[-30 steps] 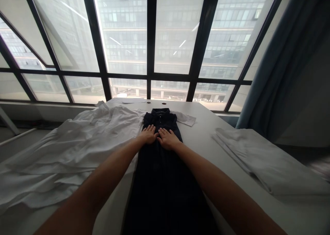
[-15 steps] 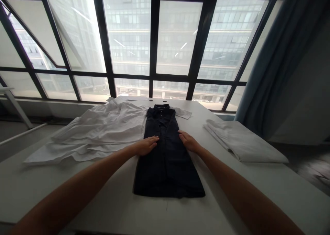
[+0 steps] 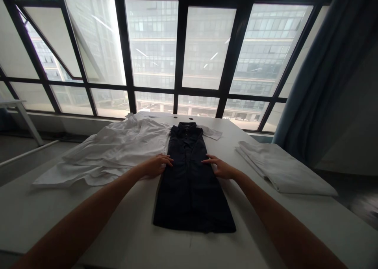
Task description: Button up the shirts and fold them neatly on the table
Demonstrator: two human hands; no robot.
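A dark navy polo shirt (image 3: 189,182) lies face up on the white table (image 3: 130,237), narrowed into a long strip with its collar toward the window. My left hand (image 3: 155,165) rests at the strip's left edge, its fingertips apart and touching the fabric. On the opposite edge, my right hand (image 3: 222,168) has its fingers stretched over the cloth. Both hands are open at about the shirt's mid-length. Whether either thumb is under the edge, I cannot tell.
A rumpled white garment (image 3: 115,147) spreads to the left, and white fabric (image 3: 211,132) shows beyond the shirt's right side. Folded white cloth (image 3: 286,168) lies at the right. Behind the table are windows and a blue curtain (image 3: 319,80).
My left hand has slid outward from the shirt's front to its left edge. My right hand's fingers have spread more at the right edge. The shirt keeps its shape.
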